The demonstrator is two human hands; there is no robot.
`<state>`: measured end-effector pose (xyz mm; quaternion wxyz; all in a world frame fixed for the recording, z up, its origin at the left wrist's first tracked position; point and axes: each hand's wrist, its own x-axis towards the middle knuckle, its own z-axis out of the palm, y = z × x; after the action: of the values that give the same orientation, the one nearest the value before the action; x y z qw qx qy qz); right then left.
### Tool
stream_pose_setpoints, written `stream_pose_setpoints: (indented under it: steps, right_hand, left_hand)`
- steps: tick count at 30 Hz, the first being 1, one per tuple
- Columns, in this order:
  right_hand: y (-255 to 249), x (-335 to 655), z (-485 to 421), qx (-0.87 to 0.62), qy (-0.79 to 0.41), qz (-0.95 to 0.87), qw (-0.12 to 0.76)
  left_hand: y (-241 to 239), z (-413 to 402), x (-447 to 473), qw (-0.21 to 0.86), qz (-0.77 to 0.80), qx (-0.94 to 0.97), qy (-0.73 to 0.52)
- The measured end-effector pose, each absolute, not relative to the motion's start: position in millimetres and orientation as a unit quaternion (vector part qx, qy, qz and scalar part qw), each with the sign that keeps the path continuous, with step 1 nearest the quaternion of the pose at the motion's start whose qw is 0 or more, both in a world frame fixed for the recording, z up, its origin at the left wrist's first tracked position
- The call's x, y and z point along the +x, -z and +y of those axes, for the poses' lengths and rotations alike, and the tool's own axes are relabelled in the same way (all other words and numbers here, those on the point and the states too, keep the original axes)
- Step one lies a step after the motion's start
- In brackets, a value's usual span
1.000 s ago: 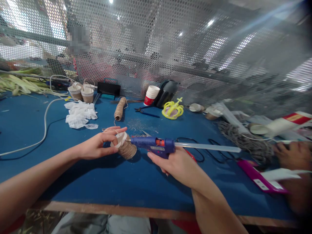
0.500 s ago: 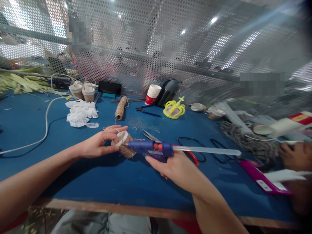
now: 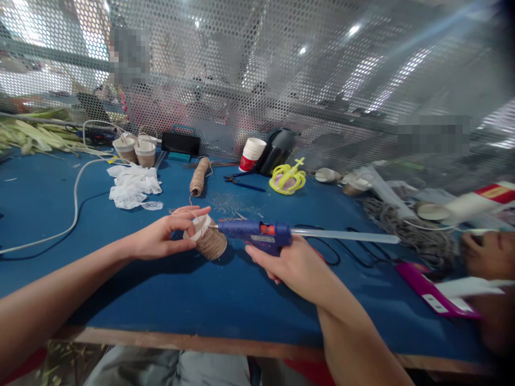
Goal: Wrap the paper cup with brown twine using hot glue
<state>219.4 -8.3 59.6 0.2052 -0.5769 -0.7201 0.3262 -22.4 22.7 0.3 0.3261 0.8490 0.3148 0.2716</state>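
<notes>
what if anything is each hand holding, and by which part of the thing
The left grip holds the twine-wrapped cup by its white rim end; the right grip holds the blue glue gun by its handle.

Blue tabletop [image 3: 225, 300], mid to lower frame, w/ crumpled white bundle [image 3: 132, 186] ctr-left, twine roll [image 3: 198, 178] + pliers [image 3: 244, 184] nr ctr, yellow crown [image 3: 286, 181] rt of ctr

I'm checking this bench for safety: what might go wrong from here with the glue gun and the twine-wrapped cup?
The glue gun in the right hand has its nozzle close to the left hand; if hot, a slip might burn it.
The twine-wrapped cup is tilted, so a loosened hold could let it shift.
A loose strand from the spool runs toward the left hand and might snag.
</notes>
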Motion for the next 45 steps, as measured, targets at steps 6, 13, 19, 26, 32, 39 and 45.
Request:
stream_pose_setpoints:
  steps: [6, 13, 19, 26, 32, 39, 45]
  right_hand:
    - [-57.9, 218.0, -3.2, -0.592, -0.325, -0.707, 0.210]
    - [-50.2, 220.6, 0.7, -0.584, -0.345, -0.700, 0.222]
    - [-45.4, 223.1, 5.8, -0.568, -0.364, -0.698, 0.239]
    - [-42.0, 234.5, 25.4, -0.539, -0.431, -0.654, 0.311]
    - [-33.8, 242.5, 72.0, -0.627, -0.353, -0.595, 0.358]
    - [-14.5, 231.6, 118.0, -0.709, -0.313, -0.585, 0.238]
    - [-9.8, 227.0, 123.6, -0.725, -0.201, -0.627, 0.203]
  left_hand:
    - [-0.5, 22.6, -22.3, 0.323, 0.316, 0.850, -0.271]
    - [-1.0, 22.4, -22.1, 0.322, 0.319, 0.847, -0.277]
    - [1.4, 23.9, -23.4, 0.316, 0.320, 0.850, -0.275]
    - [-1.3, 23.2, -24.3, 0.311, 0.329, 0.849, -0.272]
    - [-2.7, 23.3, -26.4, 0.305, 0.341, 0.840, -0.291]
    - [-4.1, 22.7, -26.8, 0.283, 0.341, 0.849, -0.288]
    - [-5.6, 22.3, -27.2, 0.275, 0.340, 0.853, -0.285]
